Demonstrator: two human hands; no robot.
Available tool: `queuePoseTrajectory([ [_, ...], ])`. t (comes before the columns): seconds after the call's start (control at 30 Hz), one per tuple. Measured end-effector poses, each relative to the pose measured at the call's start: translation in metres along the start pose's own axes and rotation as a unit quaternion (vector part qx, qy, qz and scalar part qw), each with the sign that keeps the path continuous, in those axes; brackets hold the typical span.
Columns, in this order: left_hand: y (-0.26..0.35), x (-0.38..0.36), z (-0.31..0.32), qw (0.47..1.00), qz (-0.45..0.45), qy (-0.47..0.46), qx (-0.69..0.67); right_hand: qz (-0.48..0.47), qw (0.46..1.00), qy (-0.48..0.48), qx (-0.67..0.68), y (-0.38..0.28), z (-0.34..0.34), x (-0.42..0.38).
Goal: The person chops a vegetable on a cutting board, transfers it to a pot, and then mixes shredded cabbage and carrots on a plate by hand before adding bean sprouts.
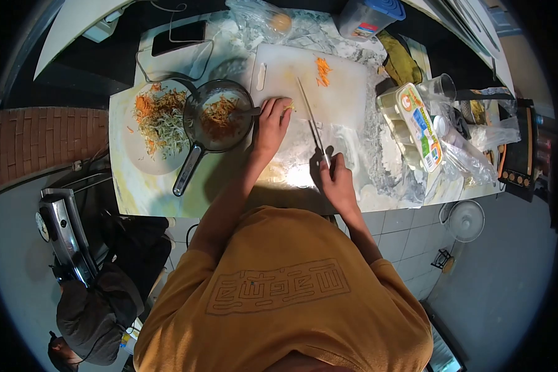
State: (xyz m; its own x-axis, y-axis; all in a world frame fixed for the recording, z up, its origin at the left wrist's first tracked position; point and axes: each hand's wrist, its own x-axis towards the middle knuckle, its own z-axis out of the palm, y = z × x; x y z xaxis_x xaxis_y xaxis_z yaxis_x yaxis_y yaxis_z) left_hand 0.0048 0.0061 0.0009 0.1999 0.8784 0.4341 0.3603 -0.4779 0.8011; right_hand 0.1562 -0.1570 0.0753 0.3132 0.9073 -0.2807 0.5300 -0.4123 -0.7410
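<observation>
The left hand is resting at the near left part of the white rectangular cutting board, its fingers bunching together with a small yellow-green piece showing at their tips. The right hand is closing around the handle of a long, slim metal knife, its blade pointing away over the board, near thin orange shreds lying farther forward. Just left of the left hand, a round black pan is holding brownish-orange shreds, beside a pale round plate of shredded vegetables.
</observation>
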Motion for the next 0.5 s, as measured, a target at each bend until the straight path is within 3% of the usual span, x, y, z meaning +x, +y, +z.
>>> queuePoseTrajectory([
  [0.17,0.007,0.000,-0.003,0.998,0.027,0.016,0.054,0.031,0.998,-0.038,0.029,-0.003,0.004,0.004],
  [0.37,-0.001,0.002,0.000,0.998,0.054,0.012,0.012,0.017,0.999,-0.032,0.028,-0.003,0.008,0.008],
  [0.5,-0.003,0.003,0.001,0.999,0.019,-0.026,-0.009,0.061,0.996,-0.059,0.035,-0.017,0.001,0.007],
])
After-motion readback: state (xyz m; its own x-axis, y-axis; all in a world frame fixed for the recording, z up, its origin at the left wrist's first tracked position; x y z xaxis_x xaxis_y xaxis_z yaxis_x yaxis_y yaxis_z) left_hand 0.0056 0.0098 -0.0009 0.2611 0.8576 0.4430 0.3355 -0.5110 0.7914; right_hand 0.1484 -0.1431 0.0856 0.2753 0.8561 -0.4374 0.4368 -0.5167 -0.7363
